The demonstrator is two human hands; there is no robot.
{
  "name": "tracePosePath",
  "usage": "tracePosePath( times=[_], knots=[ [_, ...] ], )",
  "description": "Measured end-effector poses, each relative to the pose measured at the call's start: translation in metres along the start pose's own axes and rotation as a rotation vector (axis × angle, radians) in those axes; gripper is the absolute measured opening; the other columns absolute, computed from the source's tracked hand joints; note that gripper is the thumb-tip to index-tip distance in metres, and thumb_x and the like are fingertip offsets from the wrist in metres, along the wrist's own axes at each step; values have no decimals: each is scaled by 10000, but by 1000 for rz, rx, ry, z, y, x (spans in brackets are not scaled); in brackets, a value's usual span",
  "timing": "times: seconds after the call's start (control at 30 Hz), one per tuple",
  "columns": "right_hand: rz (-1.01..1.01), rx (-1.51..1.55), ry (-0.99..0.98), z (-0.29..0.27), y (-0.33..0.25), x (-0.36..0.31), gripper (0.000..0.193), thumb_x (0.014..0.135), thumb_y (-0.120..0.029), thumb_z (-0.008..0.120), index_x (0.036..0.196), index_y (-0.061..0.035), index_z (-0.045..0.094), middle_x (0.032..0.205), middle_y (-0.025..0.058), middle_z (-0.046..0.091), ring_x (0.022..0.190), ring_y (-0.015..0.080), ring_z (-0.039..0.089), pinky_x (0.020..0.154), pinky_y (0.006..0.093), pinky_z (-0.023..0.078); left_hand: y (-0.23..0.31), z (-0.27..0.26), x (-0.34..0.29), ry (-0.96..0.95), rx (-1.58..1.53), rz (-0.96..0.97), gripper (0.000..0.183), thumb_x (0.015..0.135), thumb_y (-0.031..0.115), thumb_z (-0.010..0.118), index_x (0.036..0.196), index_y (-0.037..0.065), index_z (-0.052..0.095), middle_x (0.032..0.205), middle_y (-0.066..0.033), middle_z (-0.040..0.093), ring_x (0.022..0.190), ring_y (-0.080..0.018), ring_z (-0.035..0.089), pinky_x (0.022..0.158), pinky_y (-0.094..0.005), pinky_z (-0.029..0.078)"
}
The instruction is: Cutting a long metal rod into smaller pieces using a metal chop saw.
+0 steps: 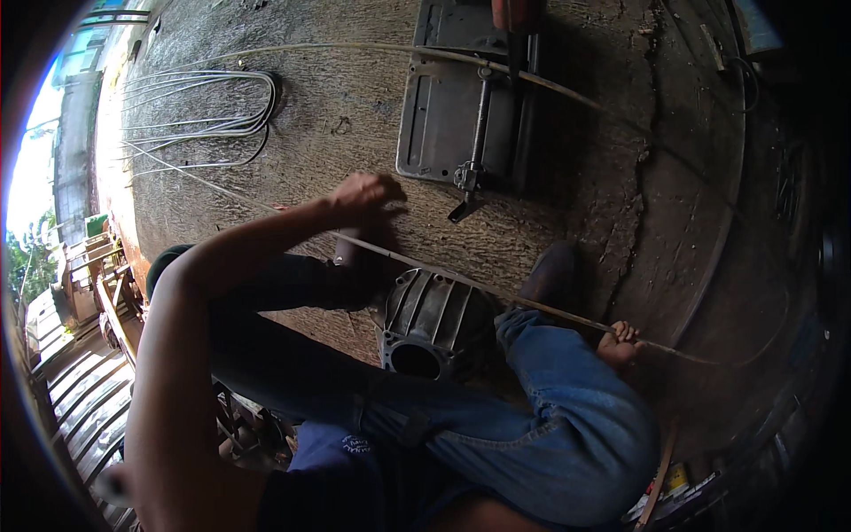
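Observation:
A long, thin, pale flexible rod [417, 263] runs slantwise across the view, over a ribbed grey metal housing [434, 306] with a round opening. My right hand [620, 344] is closed around this rod beside my right knee, and the rod curves away beyond it at the right. My left hand [365, 195] is raised above the rod and appears apart from it, its fingers partly curled and smeared by motion. The housing stands on the ground between my legs, its lower side hidden by my thigh.
A dark grey flat metal piece [452, 124] lies ahead, with a threaded bar [480, 120] across it and a red object [519, 16] above. Bent wire loops [257, 111] lie at the far left. Another long strip [355, 46] arches over the rough ground.

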State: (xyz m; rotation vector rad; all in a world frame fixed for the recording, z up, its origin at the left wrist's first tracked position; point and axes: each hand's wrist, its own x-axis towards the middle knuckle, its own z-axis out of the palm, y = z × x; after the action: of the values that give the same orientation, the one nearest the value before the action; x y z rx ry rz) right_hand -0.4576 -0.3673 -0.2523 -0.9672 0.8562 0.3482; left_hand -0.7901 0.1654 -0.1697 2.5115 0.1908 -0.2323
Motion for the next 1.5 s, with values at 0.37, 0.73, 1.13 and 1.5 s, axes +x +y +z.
tracePosePath(
  times=[0.37,0.73,1.13,1.5],
  knots=[
    [-822,-1072,-468,178,19,-95,248,945,-98,593,1154,34,612,1034,107,655,903,170,617,800,294,488,-121,-91,114,473,150,-380,228,895,242,665,1029,57,671,988,-90,682,874,-253,672,763,-372,546],
    [-1516,-1809,-1252,411,134,-48,355,895,-384,640,1060,-71,606,800,149,660,755,341,650,665,426,511,-193,-116,109,376,215,-250,256,889,318,669,1019,99,689,977,-87,682,880,-287,664,742,-396,533],
    [-1630,-1674,-1190,413,105,-2,392,947,-479,515,924,-105,633,714,138,641,682,334,643,555,437,486,-180,-120,149,355,197,-307,260,915,315,626,1021,90,703,1006,-94,695,886,-286,671,740,-364,526],
    [-1476,-1766,-1212,403,111,-10,320,948,-408,560,916,-94,612,737,148,625,712,383,614,563,456,446,-163,-114,124,409,223,-259,238,889,313,667,1020,116,703,960,-74,688,836,-254,670,732,-377,548]
  ],
)
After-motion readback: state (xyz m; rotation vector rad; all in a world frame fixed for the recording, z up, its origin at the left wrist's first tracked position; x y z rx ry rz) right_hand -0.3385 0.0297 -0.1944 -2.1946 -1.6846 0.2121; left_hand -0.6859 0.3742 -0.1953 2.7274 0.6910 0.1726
